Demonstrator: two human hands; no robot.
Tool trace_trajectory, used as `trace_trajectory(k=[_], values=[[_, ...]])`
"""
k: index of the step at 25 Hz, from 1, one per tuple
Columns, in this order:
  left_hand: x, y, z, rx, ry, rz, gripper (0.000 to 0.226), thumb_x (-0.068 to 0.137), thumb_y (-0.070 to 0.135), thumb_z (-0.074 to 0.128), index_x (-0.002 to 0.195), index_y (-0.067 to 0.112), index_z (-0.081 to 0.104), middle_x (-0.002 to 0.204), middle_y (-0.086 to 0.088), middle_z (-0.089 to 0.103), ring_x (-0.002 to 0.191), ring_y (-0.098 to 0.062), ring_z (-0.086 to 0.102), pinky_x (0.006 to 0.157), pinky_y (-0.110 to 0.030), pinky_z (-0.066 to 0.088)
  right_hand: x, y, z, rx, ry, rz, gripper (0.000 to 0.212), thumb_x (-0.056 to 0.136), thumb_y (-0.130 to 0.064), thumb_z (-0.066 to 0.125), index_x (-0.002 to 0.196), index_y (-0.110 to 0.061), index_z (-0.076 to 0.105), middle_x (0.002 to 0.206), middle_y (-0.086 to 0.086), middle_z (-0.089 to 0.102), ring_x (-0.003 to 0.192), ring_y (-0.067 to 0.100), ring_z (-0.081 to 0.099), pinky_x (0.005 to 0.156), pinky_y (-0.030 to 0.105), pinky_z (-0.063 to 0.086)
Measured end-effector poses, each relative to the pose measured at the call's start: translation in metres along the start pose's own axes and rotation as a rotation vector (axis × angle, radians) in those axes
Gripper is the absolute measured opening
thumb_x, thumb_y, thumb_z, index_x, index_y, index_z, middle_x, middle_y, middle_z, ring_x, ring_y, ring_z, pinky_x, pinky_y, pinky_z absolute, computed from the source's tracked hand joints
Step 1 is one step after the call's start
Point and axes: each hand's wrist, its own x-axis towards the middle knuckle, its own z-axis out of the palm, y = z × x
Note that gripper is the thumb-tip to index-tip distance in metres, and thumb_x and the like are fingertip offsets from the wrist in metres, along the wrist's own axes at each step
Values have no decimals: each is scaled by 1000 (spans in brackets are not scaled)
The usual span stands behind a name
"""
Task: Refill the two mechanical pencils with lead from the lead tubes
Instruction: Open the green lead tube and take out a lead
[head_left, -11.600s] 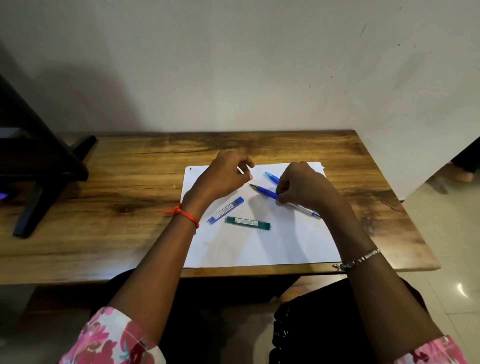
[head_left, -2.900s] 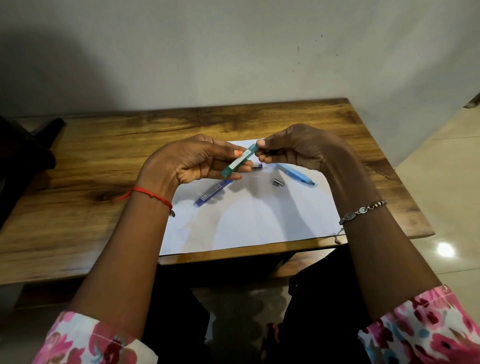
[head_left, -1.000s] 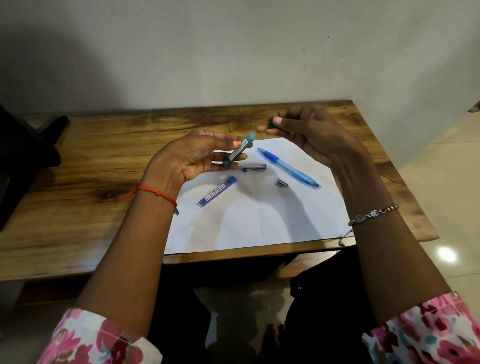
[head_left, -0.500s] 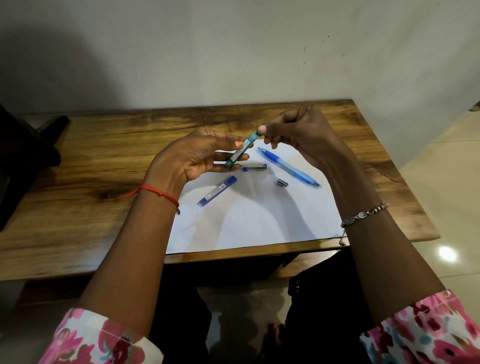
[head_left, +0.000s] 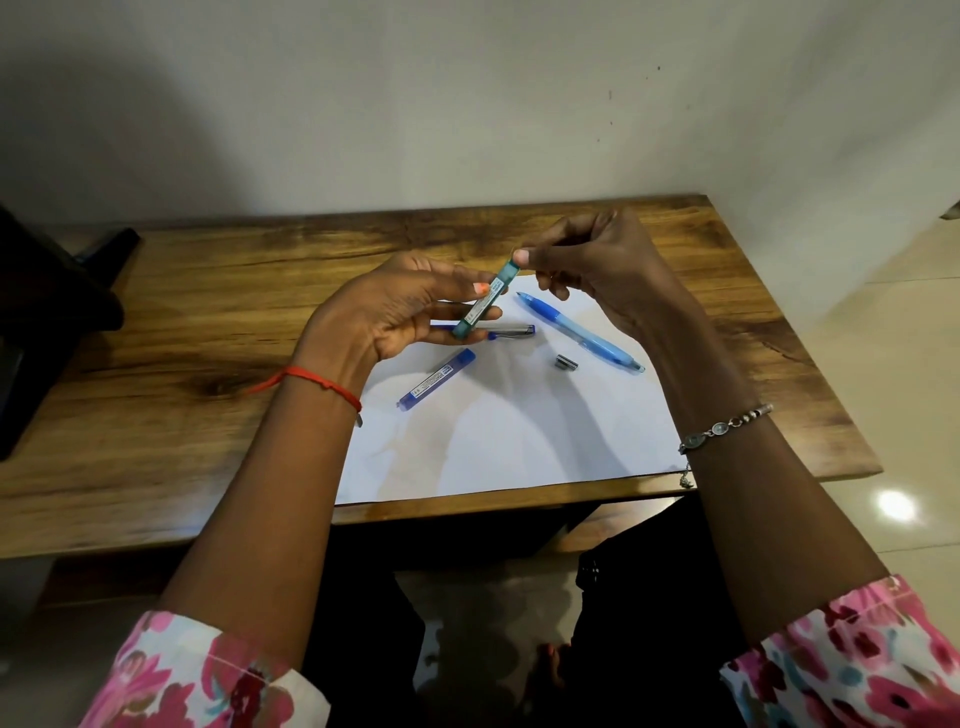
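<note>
1. Lead tubes: the green lead tube (head_left: 484, 300) is held in the air above the far part of the white paper sheet (head_left: 519, 441), tilted, its upper end toward the right hand. The blue lead tube (head_left: 437, 385) lies flat near the middle of the sheet, untouched.
2. Left hand (head_left: 395, 312): fingers closed around the lower half of the green tube, thumb on top.
3. Right hand (head_left: 597, 265): thumb and forefinger pinched at the tube's top end, at its cap. Whether a cap or a lead is between them cannot be told; the other fingers are loosely curled.
4. Pencils: the light blue mechanical pencil (head_left: 582, 332) lies diagonally on the far right part of the sheet, apparently whole. The dark blue mechanical pencil (head_left: 498, 332) lies beneath the left hand, partly hidden. A small grey cap (head_left: 566, 363) rests loose on the sheet between the two, apart from both; judged to be the end cap of the dark blue pencil.
5. Progress, as a judgement: early. One pencil appears opened; the tube is being opened or drawn from. No lead is seen entering either pencil. Remaining: load both pencils, recap them, close the tubes.
6. Appearance: green tube is slim, translucent, with a white printed label along its side.
</note>
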Motion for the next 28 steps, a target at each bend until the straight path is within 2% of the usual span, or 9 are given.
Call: trace_trajectory(k=[5,9,12,20,28], values=[[1,-1,2,-6,-9,2,14,83,-1,57,92,4,67,92,-9,69,70,-16,72,59,-31,60,1,1,-1,-19,-28,12,11,75,1,72,85,-2,72,59,0,69,47,11,55,45,18,43],[1,-1,2,-1,-10,-1,16,83,-2,57,95,2,66,71,-2,74,66,-14,71,53,-26,57,3,4,0,-6,-26,22,22,76,2,69,98,1,70,62,1,70,49,9,57,48,18,46],[1,0,2,-6,-17,2,15,84,-1,56,94,3,67,69,-1,74,66,-14,71,52,-25,57,5,6,1,-5,-32,21,24,79,2,66,103,1,68,59,-2,69,50,8,58,50,18,48],[2,-1,2,-67,-43,1,14,85,1,56,93,4,66,68,0,74,66,-11,71,54,-26,57,5,7,8,-1,25,-26,21,82,1,64,102,0,68,65,4,68,53,10,58,52,20,48],[1,-1,3,-113,-46,16,14,84,-1,54,92,2,65,67,0,74,65,-12,71,55,-27,58,4,5,4,-15,-31,-7,18,82,-4,65,100,-2,69,64,0,70,54,10,60,55,19,52]])
